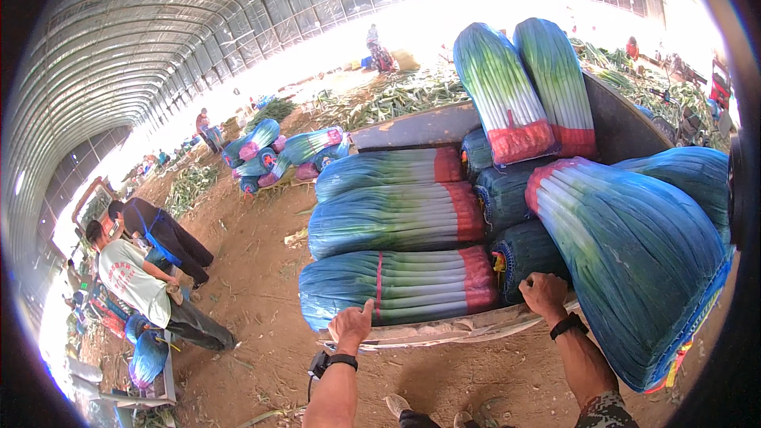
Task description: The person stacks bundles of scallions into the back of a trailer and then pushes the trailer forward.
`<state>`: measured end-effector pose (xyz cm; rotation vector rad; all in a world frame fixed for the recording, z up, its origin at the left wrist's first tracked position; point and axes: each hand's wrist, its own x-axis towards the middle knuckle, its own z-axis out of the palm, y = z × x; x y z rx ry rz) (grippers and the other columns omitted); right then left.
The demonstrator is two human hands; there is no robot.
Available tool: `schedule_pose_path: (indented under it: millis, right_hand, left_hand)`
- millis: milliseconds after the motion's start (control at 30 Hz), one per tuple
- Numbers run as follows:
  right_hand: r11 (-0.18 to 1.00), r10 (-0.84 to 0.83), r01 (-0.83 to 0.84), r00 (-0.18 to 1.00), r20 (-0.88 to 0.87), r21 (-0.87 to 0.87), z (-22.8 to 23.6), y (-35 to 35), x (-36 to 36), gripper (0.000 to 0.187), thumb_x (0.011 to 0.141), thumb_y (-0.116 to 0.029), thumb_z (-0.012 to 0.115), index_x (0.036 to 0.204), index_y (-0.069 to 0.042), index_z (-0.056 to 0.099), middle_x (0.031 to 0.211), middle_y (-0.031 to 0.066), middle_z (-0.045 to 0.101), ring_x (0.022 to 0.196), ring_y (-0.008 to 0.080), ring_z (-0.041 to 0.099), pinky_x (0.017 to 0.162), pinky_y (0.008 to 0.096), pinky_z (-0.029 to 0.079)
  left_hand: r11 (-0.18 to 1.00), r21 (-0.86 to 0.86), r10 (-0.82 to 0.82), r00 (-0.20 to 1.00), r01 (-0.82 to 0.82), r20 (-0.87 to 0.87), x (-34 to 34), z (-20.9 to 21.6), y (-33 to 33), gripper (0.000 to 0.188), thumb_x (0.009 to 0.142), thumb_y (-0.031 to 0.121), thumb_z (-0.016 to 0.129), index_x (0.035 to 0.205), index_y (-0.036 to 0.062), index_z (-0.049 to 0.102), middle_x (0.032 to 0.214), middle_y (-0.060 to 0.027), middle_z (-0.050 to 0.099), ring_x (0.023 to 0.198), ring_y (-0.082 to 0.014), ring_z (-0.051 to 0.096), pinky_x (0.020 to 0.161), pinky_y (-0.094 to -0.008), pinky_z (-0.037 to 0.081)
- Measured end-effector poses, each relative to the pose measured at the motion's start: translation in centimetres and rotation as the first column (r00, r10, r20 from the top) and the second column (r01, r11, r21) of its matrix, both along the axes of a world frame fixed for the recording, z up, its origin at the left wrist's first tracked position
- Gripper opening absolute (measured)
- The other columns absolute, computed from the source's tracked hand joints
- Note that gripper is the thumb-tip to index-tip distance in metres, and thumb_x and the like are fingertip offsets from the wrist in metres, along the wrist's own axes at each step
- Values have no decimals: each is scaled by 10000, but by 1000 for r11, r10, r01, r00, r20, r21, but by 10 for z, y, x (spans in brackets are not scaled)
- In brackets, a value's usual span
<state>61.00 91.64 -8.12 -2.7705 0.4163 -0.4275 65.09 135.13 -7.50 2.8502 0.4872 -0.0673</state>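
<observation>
Bundled green onions point(400, 288), wrapped in blue netting with red bands near the root ends, lie stacked on a low cart point(444, 333) directly ahead of a worker's two hands. The left hand point(351, 325) rests with fingers curled over the cart's near rim, its thumb touching the lowest bundle just above it; a dark wristband sits on that wrist. The right hand point(544, 293), with a black wristband, is closed against the end of a rolled bundle point(525, 257) just above the rim, though whether it actually grips the netting cannot be told. Two more bundles point(396, 218) lie flat above the left hand, one on the other. Beyond the right hand, two upright bundles point(523, 87) lean against the cart's dark side panel point(618, 123), leafy tips up. A very large bundle point(634, 261) hangs out to the right of the right hand, past the cart's edge.

The cart stands on bare brown dirt floor point(254, 269) littered with green trimmings. Far to the left of the left hand, two people point(147, 261) bend over work near another blue bundle. Farther off beyond the hands, a small pile of bundles point(277, 154) lies on the ground, with loose onions point(396, 95) heaped behind. An arched, ribbed plastic tunnel roof point(198, 24) covers the whole space, bright daylight at its open end.
</observation>
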Motion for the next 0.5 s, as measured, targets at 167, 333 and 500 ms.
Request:
schedule_pose_path:
  millis: [167,333,500]
  right_hand:
    - [1000,2,-2,1000,19,3,-1,-1,1,274,801,-381,683,768,-121,765,774,171,735,740,393,719,705,505,562]
    - [1000,-1,1,1000,20,0,-1,-1,1,269,802,-374,677,770,-122,764,782,176,735,747,399,716,704,515,557]
    - [1000,5,-5,1000,30,-9,-1,0,-1,272,808,-380,668,774,-128,767,789,175,736,753,402,715,706,518,554]
  left_hand:
    - [1000,7,-6,1000,6,12,-1,2,-1,673,940,693,418,956,145,809,1008,-194,749,1008,-385,705,878,-459,516]
    - [1000,-13,1,1000,-1,-1,-1,4,-2,672,947,695,410,959,154,809,1031,-191,746,1038,-392,693,915,-488,500]
    - [1000,-20,18,1000,-19,-13,-1,1,0,658,948,691,413,971,165,808,1047,-184,746,1048,-389,689,927,-481,494]
